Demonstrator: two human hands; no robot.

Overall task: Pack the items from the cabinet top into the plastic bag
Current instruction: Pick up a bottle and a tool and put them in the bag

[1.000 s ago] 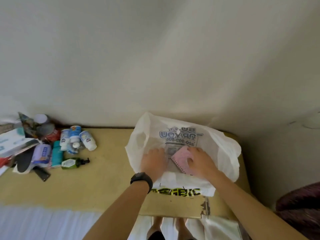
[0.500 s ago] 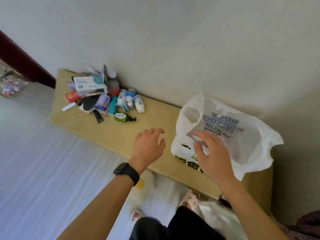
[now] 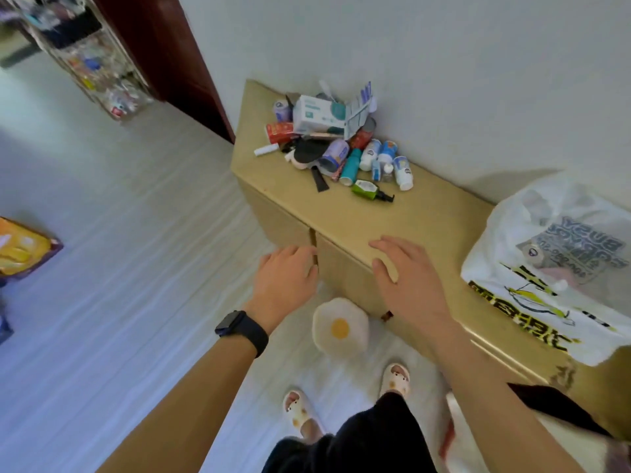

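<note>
Both arms reach forward from the bottom of the view, palms down, and neither hand holds anything. The left hand [image 3: 285,278], with a black smartwatch [image 3: 242,331] on its wrist, hangs loosely in front of the cabinet's front face, its fingers relaxed and slightly curled. The right hand [image 3: 406,278] is spread above the front edge of the tan cabinet top [image 3: 426,216], fingers splayed and pointing toward the far end.

The items still to pack sit in a heap at that far end against the wall: a white mask box [image 3: 316,114], several small white bottles [image 3: 403,172], a teal bottle [image 3: 351,167], and a green pump bottle [image 3: 367,190] lying on its side nearest the hands. The white printed plastic bag [image 3: 553,268] lies at the near right end of the cabinet top, well apart from the heap, with something pink showing through it.
</note>
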